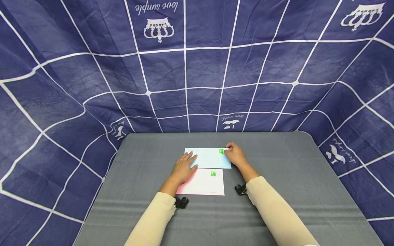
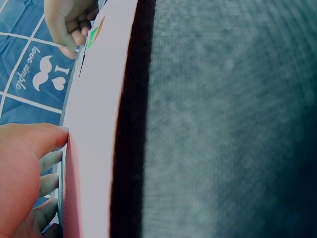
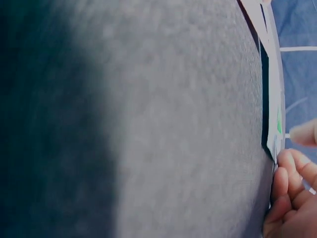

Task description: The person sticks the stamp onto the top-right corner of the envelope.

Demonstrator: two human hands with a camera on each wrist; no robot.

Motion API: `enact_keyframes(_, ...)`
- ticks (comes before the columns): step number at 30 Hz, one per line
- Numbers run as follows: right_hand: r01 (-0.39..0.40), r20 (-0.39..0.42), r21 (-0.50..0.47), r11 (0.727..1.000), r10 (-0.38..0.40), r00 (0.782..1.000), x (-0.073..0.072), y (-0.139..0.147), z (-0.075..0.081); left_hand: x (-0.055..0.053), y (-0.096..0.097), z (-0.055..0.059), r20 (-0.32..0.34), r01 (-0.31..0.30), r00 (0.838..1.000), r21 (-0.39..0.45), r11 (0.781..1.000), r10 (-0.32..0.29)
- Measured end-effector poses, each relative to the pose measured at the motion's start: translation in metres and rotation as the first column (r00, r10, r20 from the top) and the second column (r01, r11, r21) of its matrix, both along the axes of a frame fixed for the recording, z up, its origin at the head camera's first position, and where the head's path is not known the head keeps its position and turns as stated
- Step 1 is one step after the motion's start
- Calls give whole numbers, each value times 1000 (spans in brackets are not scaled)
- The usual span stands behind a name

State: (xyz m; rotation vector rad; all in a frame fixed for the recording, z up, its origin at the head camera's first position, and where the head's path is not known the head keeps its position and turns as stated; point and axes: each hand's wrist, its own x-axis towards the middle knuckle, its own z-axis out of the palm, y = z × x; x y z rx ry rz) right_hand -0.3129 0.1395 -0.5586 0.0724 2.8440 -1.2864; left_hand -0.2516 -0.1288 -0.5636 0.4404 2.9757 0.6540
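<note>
A pale blue envelope [image 1: 209, 159] with a green stamp [image 1: 221, 151] at its upper right lies on the grey table. Just below it, toward me, is a white envelope with pink shading [image 1: 203, 184], bearing another green stamp. My left hand [image 1: 182, 169] rests with spread fingers on the left end of the blue envelope, its thumb by the border of the two envelopes and the palm over the pink one's upper left. My right hand [image 1: 235, 154] has its fingers curled at the blue envelope's right end, fingertips right at its corner in the right wrist view.
A grey cloth covers the table [image 1: 277, 212]. Dark blue curtain fabric [image 1: 203, 68] with white lines rises behind it and along both sides. Small black devices [image 1: 181, 202] are strapped at the wrists, below the cream sleeves [image 1: 277, 208].
</note>
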Motion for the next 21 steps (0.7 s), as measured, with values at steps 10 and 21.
enact_keyframes(10, -155, -35, 42, 987, 156, 987, -1, 8, -4, 1, 0, 1, 15, -4, 1000, -12, 1000, 4)
enact_keyframes(21, -156, -54, 96, 983, 162, 985, 0, 6, -1, 1, 0, 0, 4, 4, 1000, 0, 1000, -4)
